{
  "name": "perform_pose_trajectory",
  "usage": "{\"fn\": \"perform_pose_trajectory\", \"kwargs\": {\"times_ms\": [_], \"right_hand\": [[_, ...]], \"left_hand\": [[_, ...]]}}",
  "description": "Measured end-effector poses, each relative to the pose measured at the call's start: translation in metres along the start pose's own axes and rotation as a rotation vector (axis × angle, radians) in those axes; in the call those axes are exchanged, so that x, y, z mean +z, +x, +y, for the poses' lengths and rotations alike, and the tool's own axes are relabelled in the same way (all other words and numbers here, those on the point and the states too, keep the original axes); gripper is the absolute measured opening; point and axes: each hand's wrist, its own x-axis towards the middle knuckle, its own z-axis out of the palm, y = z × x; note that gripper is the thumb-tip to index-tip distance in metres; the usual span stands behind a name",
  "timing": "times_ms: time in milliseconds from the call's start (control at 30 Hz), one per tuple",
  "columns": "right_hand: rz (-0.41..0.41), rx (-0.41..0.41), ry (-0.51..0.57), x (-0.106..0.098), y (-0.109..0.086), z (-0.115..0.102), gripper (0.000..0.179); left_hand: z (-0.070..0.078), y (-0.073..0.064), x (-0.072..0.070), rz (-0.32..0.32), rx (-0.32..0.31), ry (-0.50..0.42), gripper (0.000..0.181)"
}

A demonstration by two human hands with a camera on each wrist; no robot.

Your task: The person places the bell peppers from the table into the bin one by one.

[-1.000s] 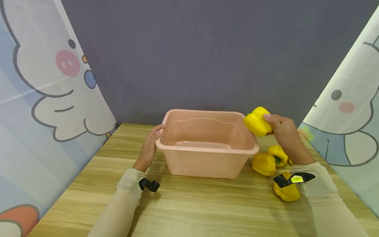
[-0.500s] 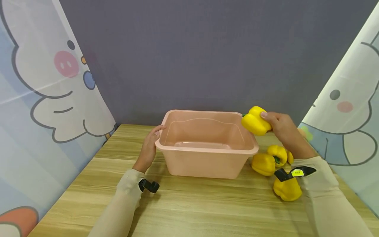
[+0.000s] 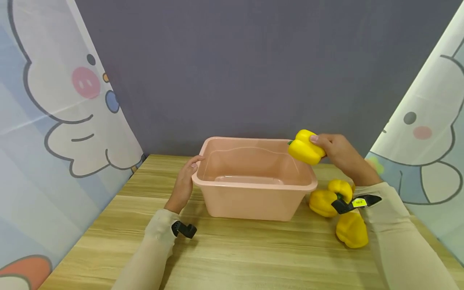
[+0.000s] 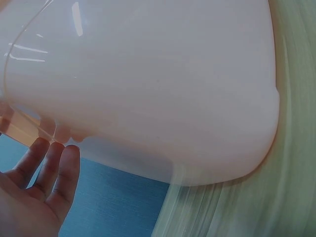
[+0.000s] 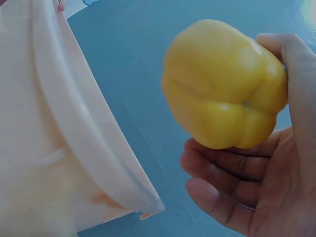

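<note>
A pink plastic tub [image 3: 250, 201] stands on the wooden table, its inside bare in the head view. At its left end my left hand [image 3: 184, 181] holds the rim; in the left wrist view several fingers [image 4: 64, 180] touch the outer wall just under the edge. My right hand [image 3: 338, 155] grips a yellow bell pepper [image 3: 306, 149] between thumb and fingers, raised at the tub's back right corner, green stem toward the left. In the right wrist view this pepper [image 5: 222, 89] shows its lobed bottom, beside the tub's rim [image 5: 84, 123].
Several more yellow bell peppers [image 3: 351, 231] lie on the table [image 3: 232, 257] right of the tub, partly under the right forearm and its wrist strap [image 3: 357, 203]. A grey wall panel [image 3: 253, 72] rises behind, with cartoon-printed curtains [image 3: 65, 133] at both sides.
My right hand has carried the bell pepper a little leftward, from beside the tub's right rim to over its back right corner. The left hand stays on the rim.
</note>
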Motion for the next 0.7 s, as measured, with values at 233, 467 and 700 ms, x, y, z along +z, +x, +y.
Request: {"fn": "perform_pose_trajectory", "kwargs": {"times_ms": [233, 467, 700], "right_hand": [[-0.091, -0.016, -0.065, -0.004, 0.008, -0.01, 0.053], [-0.153, 0.002, -0.084, -0.002, 0.016, -0.014, 0.051], [-0.193, -0.008, -0.065, 0.0, 0.02, -0.016, 0.046]], "left_hand": [[0.0, 0.0, 0.0, 0.0, 0.01, 0.002, 0.046], [-0.001, 0.0, 0.0, 0.007, 0.016, 0.005, 0.045], [-0.001, 0.0, 0.001, -0.003, 0.02, 0.005, 0.046]]}}
